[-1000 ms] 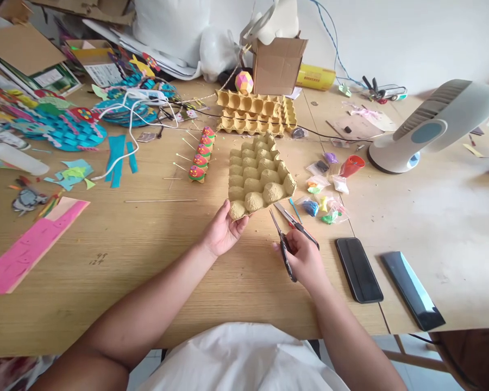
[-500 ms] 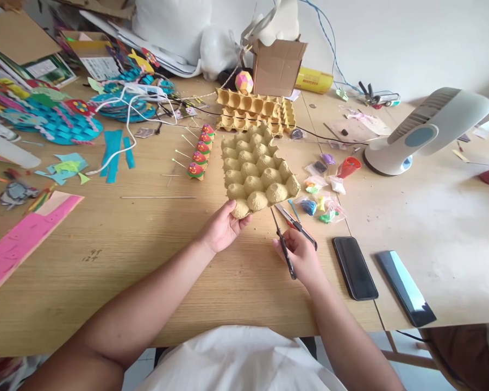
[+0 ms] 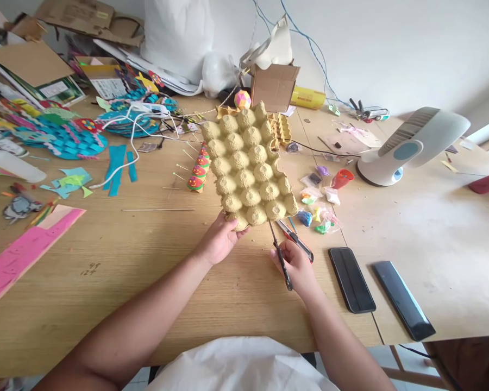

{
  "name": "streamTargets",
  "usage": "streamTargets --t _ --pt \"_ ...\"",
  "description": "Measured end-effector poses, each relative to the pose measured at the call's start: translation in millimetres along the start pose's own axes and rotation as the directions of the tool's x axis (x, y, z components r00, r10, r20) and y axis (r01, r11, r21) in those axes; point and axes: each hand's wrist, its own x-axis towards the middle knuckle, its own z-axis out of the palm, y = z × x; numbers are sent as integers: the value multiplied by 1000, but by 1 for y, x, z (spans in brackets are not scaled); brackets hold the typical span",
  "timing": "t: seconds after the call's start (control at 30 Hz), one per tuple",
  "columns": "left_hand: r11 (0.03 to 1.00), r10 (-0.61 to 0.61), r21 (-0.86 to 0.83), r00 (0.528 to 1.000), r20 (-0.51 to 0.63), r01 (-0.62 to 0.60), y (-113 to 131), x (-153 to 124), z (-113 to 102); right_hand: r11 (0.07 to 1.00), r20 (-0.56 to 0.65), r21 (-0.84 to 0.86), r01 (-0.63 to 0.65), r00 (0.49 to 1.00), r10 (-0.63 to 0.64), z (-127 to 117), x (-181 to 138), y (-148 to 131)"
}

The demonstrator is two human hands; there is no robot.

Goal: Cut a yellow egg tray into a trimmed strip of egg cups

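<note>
Presently, egg tray [image 3: 248,168]: was held clear of the tabletop [image 3: 179,309], before the wearer, its bumpy face toward the camera.
Left hand [image 3: 217,241]: grip was narrow, pinching the tray's near-left corner, thumb on the bumpy face.
Right hand [image 3: 299,271]: grip was closed round the black-handled scissors [image 3: 280,255]; blades were seen nearly edge-on, so their opening could not be told.
Change noted: over the last second the tray had been tilted up more steeply; it now hid most of the yellow carton pieces [image 3: 283,129] behind and overlapped the decorated caterpillar strip [image 3: 197,176].
Bearing on work: more of the bumps and the ragged right edge showed, which suggested inspection or positioning rather than cutting.
Blade tip: lay at the tray's near edge in view; contact could not be confirmed.
Utility knife [image 3: 299,243]: lay just beyond the right hand.
</note>
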Motion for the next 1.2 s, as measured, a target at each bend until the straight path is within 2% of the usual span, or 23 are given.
streamTargets --t 0.23,0.57,0.93,1.2 --pt "1000 2 -5 1000 -18 -2 1 -4 2 995 22 97 -19 1000 17 2 1 2" --pt "999 17 -33 999 -37 -18 2 -12 2 993 -10 118 23 1000 -22 7 7 3" --pt "996 85 28 996 14 -86 -1 -12 -2 993 -48 55 101 994 -99 11 11 15" --pt "996 85 -36 996 17 -84 -2 -12 -6 991 -76 -17 131 988 -132 10 8 13"
